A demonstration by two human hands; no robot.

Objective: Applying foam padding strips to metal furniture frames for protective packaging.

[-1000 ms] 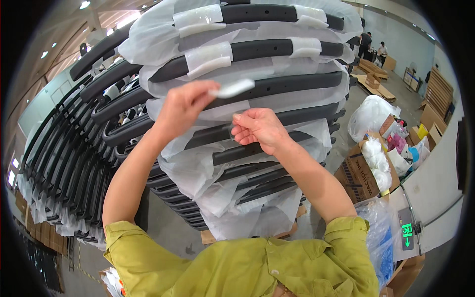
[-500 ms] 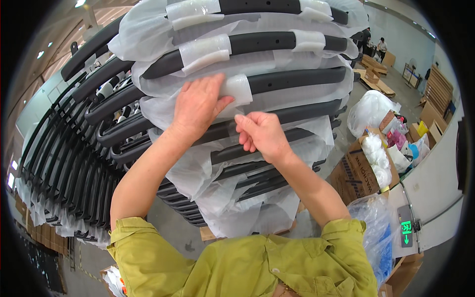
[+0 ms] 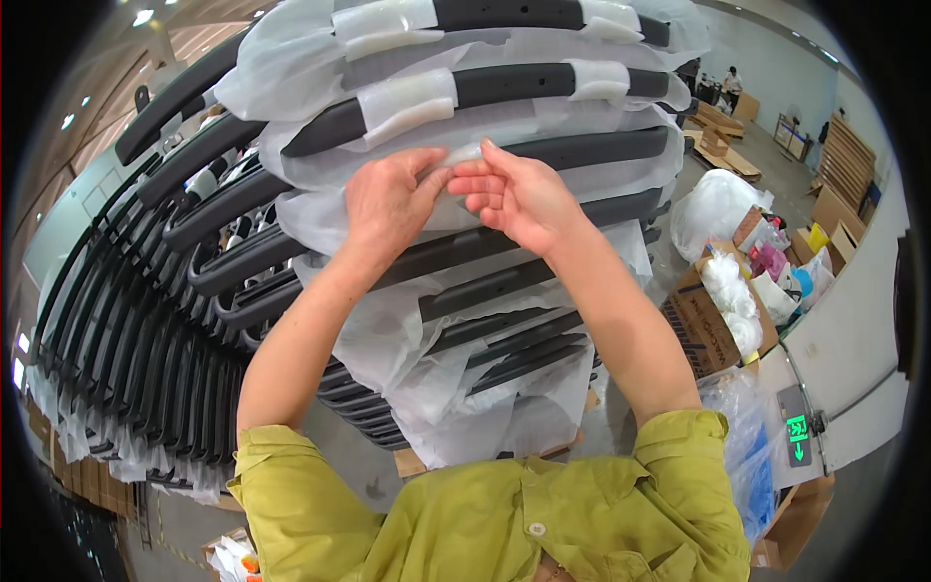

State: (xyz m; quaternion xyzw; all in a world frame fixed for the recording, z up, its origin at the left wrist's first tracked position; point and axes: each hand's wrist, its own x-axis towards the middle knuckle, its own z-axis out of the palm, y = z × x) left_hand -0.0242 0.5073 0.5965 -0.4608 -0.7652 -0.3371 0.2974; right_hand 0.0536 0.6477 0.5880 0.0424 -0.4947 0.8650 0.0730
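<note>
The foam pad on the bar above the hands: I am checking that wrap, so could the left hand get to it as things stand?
Probably yes. The left hand rests on the wrapped bar just under the foam pad, with nothing between them and the pad's face bare. The right hand sits off to the side, out of the way.

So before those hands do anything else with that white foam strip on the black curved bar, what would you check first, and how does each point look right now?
1. Both hands on the strip: ok. The left hand and right hand meet at the white foam strip.
2. Strip lying on the black curved bar: ok, it sits at the bar's left end.
3. Strip fully wrapped around the bar: cannot tell, the fingers hide it.
4. Bars above already padded: ok, white foam pads show on them.
5. Stack steady: cannot tell, its base is hidden by plastic wrap.
</note>
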